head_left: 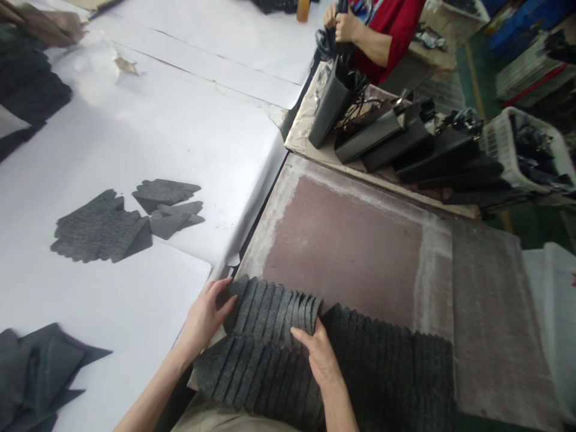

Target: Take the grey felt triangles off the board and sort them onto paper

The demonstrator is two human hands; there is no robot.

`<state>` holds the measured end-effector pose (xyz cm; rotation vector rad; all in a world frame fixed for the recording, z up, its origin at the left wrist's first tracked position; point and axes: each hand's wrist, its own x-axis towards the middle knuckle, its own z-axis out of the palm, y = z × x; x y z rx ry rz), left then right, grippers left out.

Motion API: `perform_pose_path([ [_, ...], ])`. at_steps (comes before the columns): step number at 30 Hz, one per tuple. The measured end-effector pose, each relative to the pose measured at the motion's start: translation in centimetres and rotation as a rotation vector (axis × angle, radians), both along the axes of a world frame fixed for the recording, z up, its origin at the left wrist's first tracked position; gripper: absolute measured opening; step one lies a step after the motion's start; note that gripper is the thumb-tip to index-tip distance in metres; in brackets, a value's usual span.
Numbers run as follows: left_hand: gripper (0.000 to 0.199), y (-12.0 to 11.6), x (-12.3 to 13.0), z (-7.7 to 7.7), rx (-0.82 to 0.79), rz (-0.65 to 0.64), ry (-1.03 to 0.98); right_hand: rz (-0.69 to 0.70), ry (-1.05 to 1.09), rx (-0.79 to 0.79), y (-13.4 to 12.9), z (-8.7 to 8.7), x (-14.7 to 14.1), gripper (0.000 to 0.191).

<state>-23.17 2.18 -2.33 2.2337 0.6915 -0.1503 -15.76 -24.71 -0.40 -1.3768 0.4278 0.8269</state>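
Observation:
Dark grey felt pieces lie overlapped in a row at the near edge of the brown board. My left hand is at the row's left end, thumb and fingers apart around the edge of the pieces. At the right end, my right hand has the curled-up pieces between thumb and fingers. A second overlapped row lies nearer to me, and a darker row extends to the right.
Felt piles lie on the white-covered table at left. Black folded items line a ledge beyond the board. A person in a red sleeve handles black items at the top. A white basket stands at right.

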Motion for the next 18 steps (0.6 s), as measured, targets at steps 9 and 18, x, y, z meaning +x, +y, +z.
perform_pose_path([
  [9, 0.033, 1.0, 0.3, 0.4, -0.199, 0.021, 0.132, 0.052, 0.073, 0.035, 0.9, -0.3, -0.7, 0.043],
  [18, 0.033, 0.3, 0.8, 0.2, -0.458, 0.032, 0.16, 0.115, 0.119, 0.194, 2.4, -0.4, -0.3, 0.05],
])
